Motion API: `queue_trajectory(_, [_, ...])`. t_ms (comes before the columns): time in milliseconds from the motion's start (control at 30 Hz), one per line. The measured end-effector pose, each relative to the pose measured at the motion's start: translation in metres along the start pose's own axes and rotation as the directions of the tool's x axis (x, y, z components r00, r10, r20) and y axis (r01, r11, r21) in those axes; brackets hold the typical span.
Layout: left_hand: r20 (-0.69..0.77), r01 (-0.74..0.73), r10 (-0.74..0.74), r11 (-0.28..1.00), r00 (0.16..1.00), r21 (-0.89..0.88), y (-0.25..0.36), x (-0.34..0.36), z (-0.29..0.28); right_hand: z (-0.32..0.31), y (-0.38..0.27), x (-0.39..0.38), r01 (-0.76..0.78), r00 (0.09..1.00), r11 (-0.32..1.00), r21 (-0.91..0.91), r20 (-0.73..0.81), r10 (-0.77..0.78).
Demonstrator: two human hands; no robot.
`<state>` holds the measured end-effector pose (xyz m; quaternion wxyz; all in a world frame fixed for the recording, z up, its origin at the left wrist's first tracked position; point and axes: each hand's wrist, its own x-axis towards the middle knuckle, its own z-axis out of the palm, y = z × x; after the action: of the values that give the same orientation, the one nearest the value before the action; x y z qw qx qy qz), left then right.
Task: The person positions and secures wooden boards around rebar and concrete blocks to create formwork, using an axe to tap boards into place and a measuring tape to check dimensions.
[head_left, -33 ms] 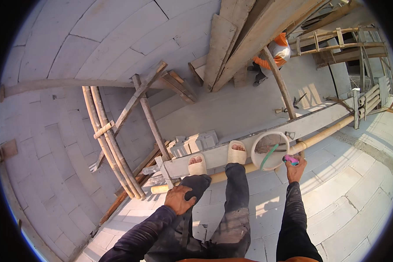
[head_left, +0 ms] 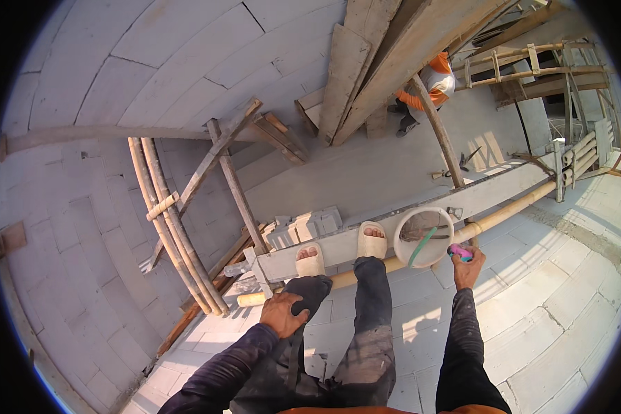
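My left hand rests on my bent left knee, its fingers apart and holding nothing. My right hand grips a small pink and teal object whose kind I cannot make out. Just left of that hand, a white bucket with greyish contents stands on the plank. A green strip and a thin dark bar lie across the bucket's mouth. Both my feet, in pale slide sandals, stand on the same plank.
A bamboo pole runs along the plank's near side, by a pale block wall. Wooden posts and bamboo uprights stand at left. Below lie stacked blocks. Farther off, a person in orange and white is partly hidden by boards.
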<state>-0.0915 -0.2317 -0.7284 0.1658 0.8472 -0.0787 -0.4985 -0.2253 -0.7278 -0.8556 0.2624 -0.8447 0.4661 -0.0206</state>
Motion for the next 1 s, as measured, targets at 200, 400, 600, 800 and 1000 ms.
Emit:
queue_trajectory(200, [-0.009, -0.006, 0.006, 1.0, 1.0, -0.024, -0.01, -0.013, 0.008, -0.075, -0.041, -0.025, -0.153, 0.986, 0.986, 0.073, 0.077, 0.148])
queue_trajectory(400, [0.055, -0.096, 0.094, 0.995, 0.994, 0.027, -0.029, -0.024, 0.014, -0.103, -0.062, -0.063, -0.395, 0.915, 0.796, 0.459, 0.274, 0.296])
queue_trajectory(600, [-0.028, -0.369, 0.371, 0.912, 0.928, -0.177, 0.064, -0.06, -0.05, -0.175, -0.185, -0.118, -0.447, 0.76, 0.76, 0.472, 0.649, 0.044])
queue_trajectory(800, [0.151, -0.409, 0.632, 0.646, 0.761, -0.645, 0.2, -0.163, -0.169, -0.249, -0.349, -0.185, -0.365, 0.34, 0.767, 0.528, 0.842, -0.418])
queue_trajectory(1000, [0.006, -0.288, 0.56, 0.435, 0.829, -0.853, 0.212, -0.261, -0.199, -0.289, -0.42, -0.215, -0.106, 0.17, 0.685, 0.721, 0.692, -0.702])
